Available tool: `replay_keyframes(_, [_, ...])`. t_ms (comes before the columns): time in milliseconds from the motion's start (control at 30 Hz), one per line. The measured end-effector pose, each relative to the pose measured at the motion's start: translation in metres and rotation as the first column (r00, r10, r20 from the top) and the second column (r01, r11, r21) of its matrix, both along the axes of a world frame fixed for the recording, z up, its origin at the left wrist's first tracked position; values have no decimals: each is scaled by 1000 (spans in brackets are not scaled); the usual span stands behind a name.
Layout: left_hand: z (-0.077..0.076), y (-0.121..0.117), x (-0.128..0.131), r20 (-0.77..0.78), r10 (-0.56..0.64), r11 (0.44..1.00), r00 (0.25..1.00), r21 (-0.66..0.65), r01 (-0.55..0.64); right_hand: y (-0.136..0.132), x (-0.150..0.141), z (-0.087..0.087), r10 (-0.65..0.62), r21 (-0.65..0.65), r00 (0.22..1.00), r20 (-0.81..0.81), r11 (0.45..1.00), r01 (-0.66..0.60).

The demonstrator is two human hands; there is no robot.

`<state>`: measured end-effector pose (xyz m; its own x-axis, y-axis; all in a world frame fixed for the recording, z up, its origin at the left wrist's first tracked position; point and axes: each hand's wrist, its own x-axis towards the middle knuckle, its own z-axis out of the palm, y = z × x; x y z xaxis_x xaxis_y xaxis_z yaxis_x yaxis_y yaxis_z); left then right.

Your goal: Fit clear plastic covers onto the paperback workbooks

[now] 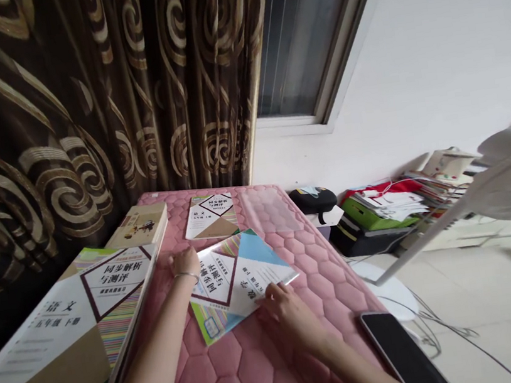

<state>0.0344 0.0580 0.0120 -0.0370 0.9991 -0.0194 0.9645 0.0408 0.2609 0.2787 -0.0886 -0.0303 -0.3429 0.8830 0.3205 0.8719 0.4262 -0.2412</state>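
A thin workbook (237,279) with a white, blue and striped cover lies tilted in the middle of the pink quilted surface (243,377). My left hand (186,263) rests at the workbook's far left edge, with its fingers hidden under or behind the cover. My right hand (287,310) presses on the workbook's near right edge, fingers closed on the cover's border. A thin bracelet circles my left wrist.
A large matching workbook (61,333) lies at the near left, a thicker book (139,225) behind it, and another workbook (211,215) at the far middle. A dark phone (401,351) sits at the right edge. A patterned curtain (80,95) hangs behind; cluttered papers (390,204) and a fan (510,175) stand right.
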Motion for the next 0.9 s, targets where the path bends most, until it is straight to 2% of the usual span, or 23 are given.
replay_keyframes(100, [10,22,12,-46,-62,998,997,27,63,24,16,14,76,-29,994,81,997,-74])
replay_keyframes(200, [14,44,11,-62,-150,989,987,-11,150,40,19,12,126,-62,988,87,991,-121])
replay_keyframes(333, [9,65,0,-55,-211,973,976,-108,204,35,5,-1,207,-45,977,47,978,-205])
replay_keyframes(433, [1,73,-2,-38,-209,969,977,-140,202,30,0,-5,194,-24,980,50,981,-193])
replay_keyframes(533, [-7,77,4,-30,-194,976,981,-105,190,35,7,-6,155,-16,987,53,988,-154])
replay_keyframes(700, [-12,76,11,-36,-157,987,987,14,157,44,19,-13,161,-10,987,13,987,-161])
replay_keyframes(833, [-10,59,14,-38,-130,975,991,176,135,43,19,-18,150,-9,988,-34,989,-151])
replay_keyframes(900, [-7,41,22,-43,-172,951,984,253,178,42,18,-19,153,-2,987,-46,988,-153])
